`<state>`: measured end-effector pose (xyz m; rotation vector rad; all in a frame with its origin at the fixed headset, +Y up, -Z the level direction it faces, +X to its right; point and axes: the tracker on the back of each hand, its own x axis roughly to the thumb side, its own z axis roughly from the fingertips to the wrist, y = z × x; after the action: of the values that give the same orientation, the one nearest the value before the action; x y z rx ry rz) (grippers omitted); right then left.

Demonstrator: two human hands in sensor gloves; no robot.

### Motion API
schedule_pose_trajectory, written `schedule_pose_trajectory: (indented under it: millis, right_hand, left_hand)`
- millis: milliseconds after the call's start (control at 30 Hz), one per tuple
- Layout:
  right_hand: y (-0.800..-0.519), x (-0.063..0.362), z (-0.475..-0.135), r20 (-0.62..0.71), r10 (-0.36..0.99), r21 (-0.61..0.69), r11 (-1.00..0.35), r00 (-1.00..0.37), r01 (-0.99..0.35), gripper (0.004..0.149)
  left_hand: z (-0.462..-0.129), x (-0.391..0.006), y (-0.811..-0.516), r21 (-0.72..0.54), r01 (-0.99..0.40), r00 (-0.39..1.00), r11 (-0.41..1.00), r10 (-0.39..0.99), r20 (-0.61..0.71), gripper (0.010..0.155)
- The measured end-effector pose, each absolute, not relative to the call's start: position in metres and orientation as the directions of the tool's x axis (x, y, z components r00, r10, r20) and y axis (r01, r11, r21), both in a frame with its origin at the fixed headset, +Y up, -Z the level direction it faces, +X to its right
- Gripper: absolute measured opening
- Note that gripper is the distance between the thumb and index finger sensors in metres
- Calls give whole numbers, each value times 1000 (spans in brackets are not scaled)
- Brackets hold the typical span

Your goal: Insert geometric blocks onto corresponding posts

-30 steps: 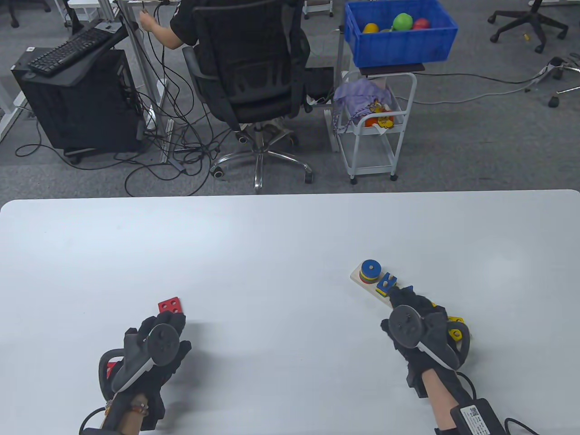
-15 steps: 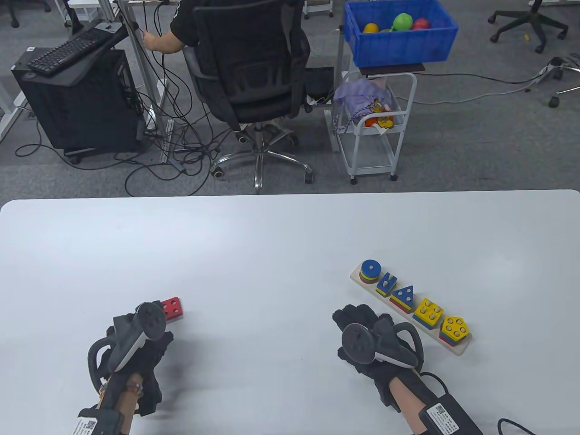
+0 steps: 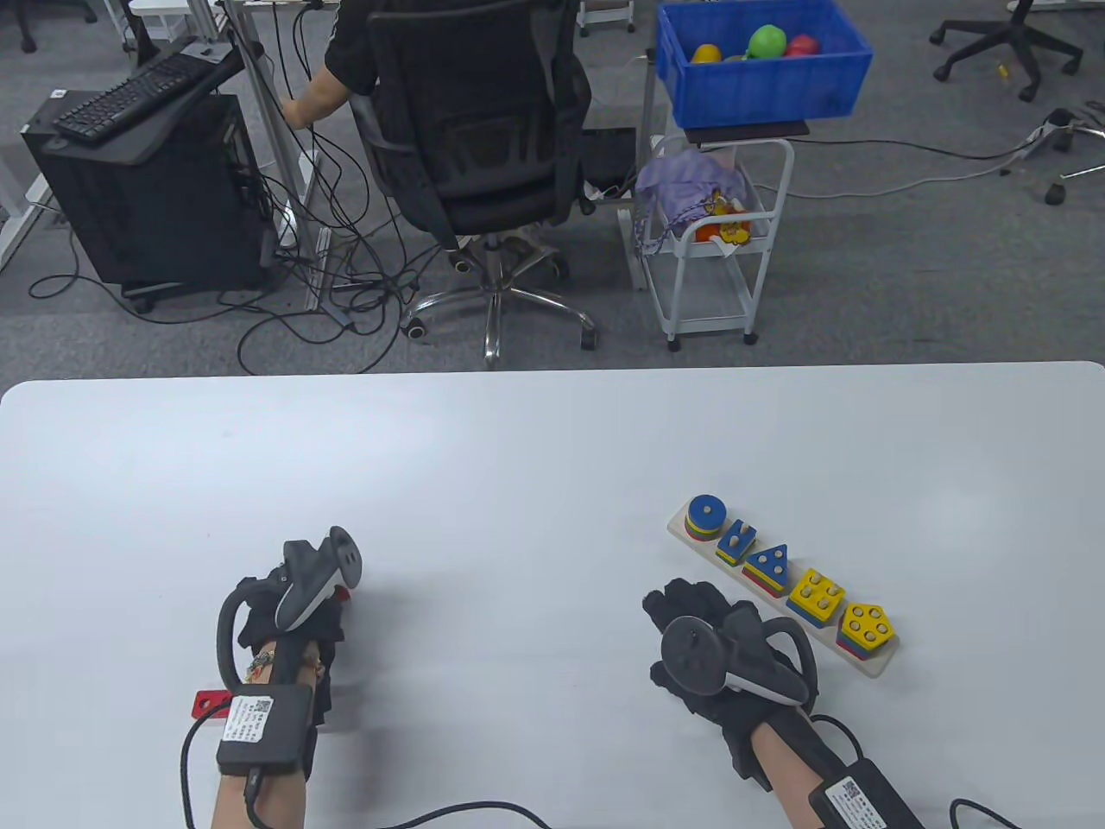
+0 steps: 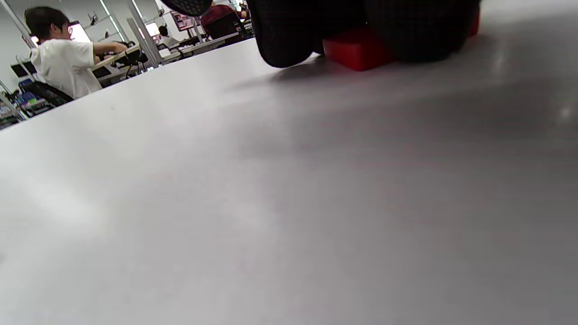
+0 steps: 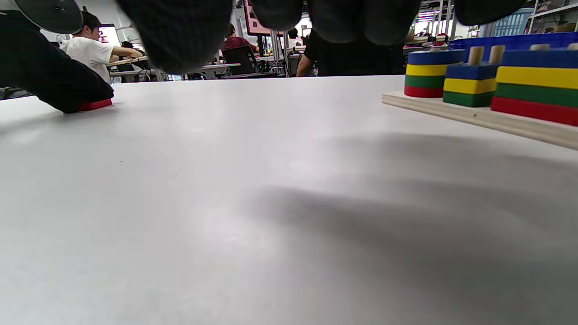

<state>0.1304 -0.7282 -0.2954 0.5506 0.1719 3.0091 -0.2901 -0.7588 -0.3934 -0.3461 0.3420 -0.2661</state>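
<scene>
Table view, left hand [image 3: 289, 617] covering red block [image 4: 356, 49]

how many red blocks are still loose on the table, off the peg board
2. One red block sits under the left hand; another peeks out beside the left wrist. The hands may hide more.

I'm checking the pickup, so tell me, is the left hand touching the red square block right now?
Touching. The left wrist view shows the left hand's gloved fingers pressed down over the red square block with no gap, the block sitting on the table.
</scene>
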Motion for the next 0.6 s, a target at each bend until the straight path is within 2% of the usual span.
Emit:
schedule_pose_trajectory:
  millis: [167,267,367,433,500,600]
  right_hand:
    - [-729,129,-294,358,88,121,-992,-929,-48,73]
    - [-730,128,-294,361,98,113,-992,-927,-61,74]
    - [-729,124,-292,373,111,91,-992,-921,-82,76]
    - [-728,121,-290,395,119,65,-993,-911,-102,77]
    - [-725,118,-286,447,136,-8,-988,-884,-156,74]
    - [-718,112,-279,505,148,-99,-969,-851,-227,73]
  left_hand:
    - [-391,-280,-757,-374,217,921,902,-316,-228,70]
    - [-384,-262,-745,-315,150,963,937,-210,-167,70]
    - [-373,-235,-729,-277,-32,998,960,15,-63,71]
    - [-364,-217,-721,-316,-175,983,933,181,-9,71]
    - [-355,-199,-716,-371,-336,926,866,376,38,72]
    - [-340,-171,-718,-541,-520,766,661,641,48,73]
